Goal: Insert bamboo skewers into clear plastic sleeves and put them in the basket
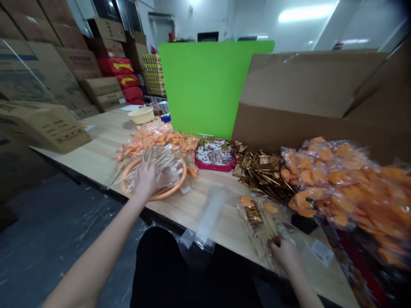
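My left hand [147, 177] reaches into an orange round basket [184, 173] with thin sticks in clear wrapping [167, 164]; its fingers are blurred over them. At the right, my right hand [284, 252] has its fingers closed at the lower end of a bundle of thin wooden sticks [265, 226]. By the top of that bundle lie a brown-gold packet [253, 214] and orange pieces [271, 208]. Between my hands a clear plastic bag [212, 211] lies on the table. Behind it stands a red tray [215, 166] of small white-and-red packets.
Gold packets [261, 171] are heaped beside bagged orange pieces [346, 179] at the right. More orange pieces [150, 137] lie behind the basket. A green panel [205, 85] and an open cardboard box [298, 85] rise behind. A carton [48, 124] stands at the left.
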`<action>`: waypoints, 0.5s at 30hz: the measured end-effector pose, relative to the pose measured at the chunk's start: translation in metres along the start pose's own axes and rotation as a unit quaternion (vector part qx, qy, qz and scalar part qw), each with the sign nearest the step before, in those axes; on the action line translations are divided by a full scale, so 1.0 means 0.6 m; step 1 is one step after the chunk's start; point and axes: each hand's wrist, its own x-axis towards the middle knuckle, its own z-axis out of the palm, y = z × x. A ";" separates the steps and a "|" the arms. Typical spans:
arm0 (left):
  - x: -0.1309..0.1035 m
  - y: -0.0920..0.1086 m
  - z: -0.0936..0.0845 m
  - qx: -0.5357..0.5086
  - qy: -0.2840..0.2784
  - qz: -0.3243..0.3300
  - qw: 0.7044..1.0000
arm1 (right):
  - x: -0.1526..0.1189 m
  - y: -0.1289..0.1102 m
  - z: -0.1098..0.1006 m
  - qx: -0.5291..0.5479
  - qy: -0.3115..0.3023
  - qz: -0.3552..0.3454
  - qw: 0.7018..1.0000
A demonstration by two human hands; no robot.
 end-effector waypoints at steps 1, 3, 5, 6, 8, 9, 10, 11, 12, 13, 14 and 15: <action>-0.031 0.012 0.017 -0.021 0.016 0.010 1.000 | 0.002 0.002 -0.004 0.004 -0.006 0.005 1.000; -0.111 0.045 0.050 -0.088 0.018 0.054 0.994 | 0.005 0.008 -0.018 0.013 -0.015 0.027 0.999; -0.199 0.086 0.072 -0.174 -0.022 0.097 0.980 | 0.002 0.015 -0.036 0.029 -0.032 0.059 0.997; -0.240 0.107 0.077 -0.219 -0.045 0.107 0.969 | -0.004 0.019 -0.045 0.042 -0.045 0.075 0.995; -0.303 0.149 0.079 -0.309 -0.086 0.096 0.942 | -0.026 0.025 -0.064 0.082 -0.075 0.102 0.989; -0.324 0.169 0.076 -0.357 -0.116 0.081 0.923 | -0.043 0.026 -0.071 0.100 -0.086 0.110 0.985; -0.339 0.190 0.073 -0.406 -0.159 0.062 0.898 | -0.064 0.026 -0.076 0.125 -0.095 0.118 0.981; -0.348 0.211 0.069 -0.456 -0.214 0.041 0.863 | -0.089 0.023 -0.078 0.167 -0.105 0.129 0.972; -0.354 0.232 0.064 -0.502 -0.279 0.020 0.819 | -0.117 0.019 -0.075 0.222 -0.118 0.141 0.958; -0.356 0.254 0.060 -0.540 -0.346 -0.003 0.767 | -0.146 0.014 -0.068 0.297 -0.134 0.155 0.933; -0.356 0.275 0.055 -0.569 -0.410 -0.033 0.712 | -0.176 0.008 -0.057 0.387 -0.159 0.172 0.892; -0.355 0.296 0.051 -0.590 -0.466 -0.065 0.656 | -0.204 0.001 -0.043 0.447 -0.180 0.181 0.857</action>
